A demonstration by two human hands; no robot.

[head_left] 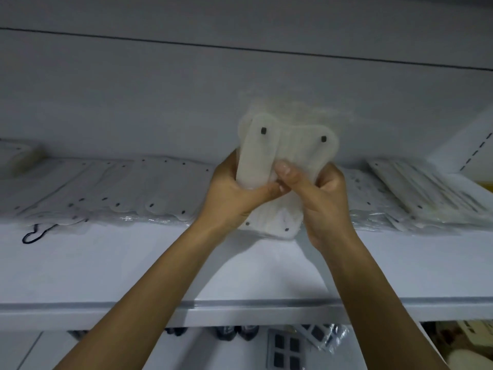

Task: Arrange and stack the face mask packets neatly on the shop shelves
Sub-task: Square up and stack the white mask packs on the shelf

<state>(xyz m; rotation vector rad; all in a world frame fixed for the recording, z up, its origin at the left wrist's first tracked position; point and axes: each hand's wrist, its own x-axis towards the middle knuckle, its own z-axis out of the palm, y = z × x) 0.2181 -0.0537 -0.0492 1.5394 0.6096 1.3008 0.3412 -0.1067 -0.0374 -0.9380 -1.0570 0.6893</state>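
Both hands hold up a small bundle of white face mask packets (290,156) in clear plastic, upright above the white shelf (106,268). My left hand (234,193) grips the bundle's left side, thumb across the front. My right hand (320,196) grips the right side, its thumb pressing on the front. Flat rows of the same white mask packets (120,188) lie along the back of the shelf to the left, and more mask packets (416,193) lie to the right.
A dark ear loop (34,233) trails from the left row onto the shelf. The shelf's front edge (240,308) runs across the view. Below it, a lower shelf holds dark items and a clear packet with black squares (288,351). A white side panel (464,145) closes the right end.
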